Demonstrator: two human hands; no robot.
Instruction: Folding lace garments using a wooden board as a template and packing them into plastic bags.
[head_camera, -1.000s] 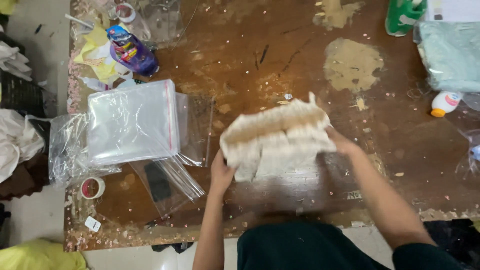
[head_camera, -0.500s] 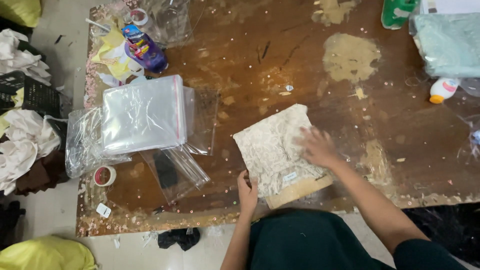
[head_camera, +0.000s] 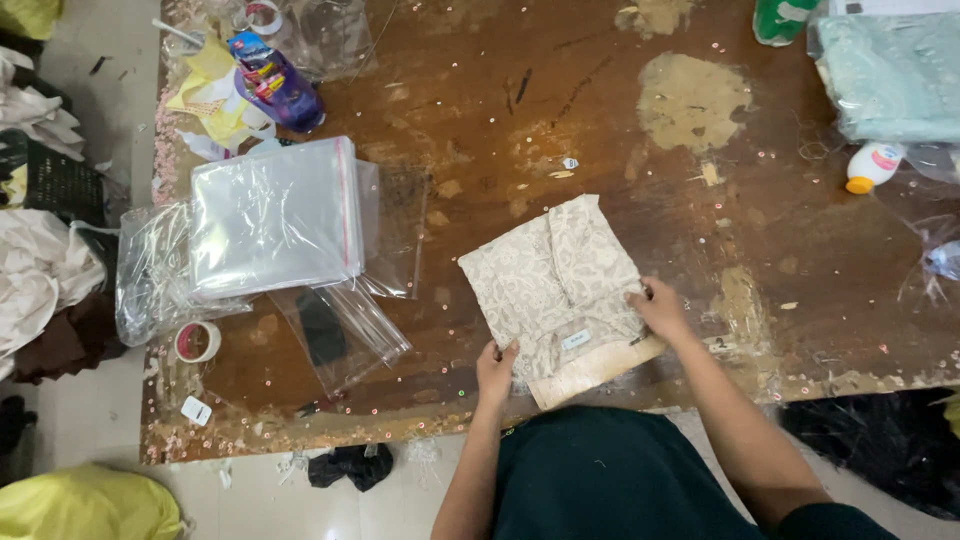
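Our left hand (head_camera: 495, 367) and right hand (head_camera: 655, 308) pinch the folded cream garment (head_camera: 555, 285); loosened fingers could let its folds spring open.

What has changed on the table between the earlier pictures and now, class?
The cream patterned garment, earlier held up and spread between both hands, now lies folded flat on the wooden table. The left hand has moved to its near edge, the right hand to its right edge. The stack of clear plastic bags and tape roll stayed put.
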